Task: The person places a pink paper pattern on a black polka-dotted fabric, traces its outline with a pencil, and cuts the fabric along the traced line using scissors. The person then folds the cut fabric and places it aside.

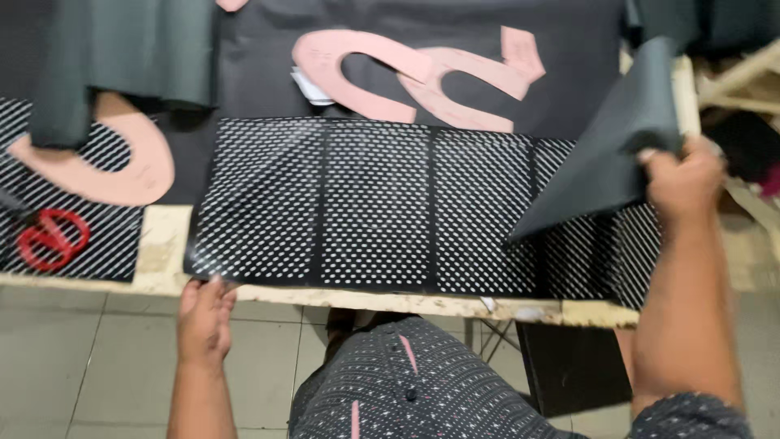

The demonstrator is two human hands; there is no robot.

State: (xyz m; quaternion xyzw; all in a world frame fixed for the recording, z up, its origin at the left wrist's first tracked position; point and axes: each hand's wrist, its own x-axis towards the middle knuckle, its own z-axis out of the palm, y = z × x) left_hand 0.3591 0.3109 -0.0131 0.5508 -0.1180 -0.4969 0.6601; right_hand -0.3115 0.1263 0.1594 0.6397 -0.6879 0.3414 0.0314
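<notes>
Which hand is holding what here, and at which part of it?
The left hand pinches the near left corner of the perforated black sheet at the table edge. The right hand grips the plain dark sheet by its right edge, lifting it off the perforated one.

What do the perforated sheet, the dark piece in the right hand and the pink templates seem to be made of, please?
Perforated sheet: probably black synthetic leather or vinyl, slightly glossy, punched with regular oval holes.
Dark piece, gripped by the right hand: a matte, flexible sheet, perhaps faux leather; it bends without creasing.
Pink templates: likely card, flat, stiff and clean-cut.
</notes>
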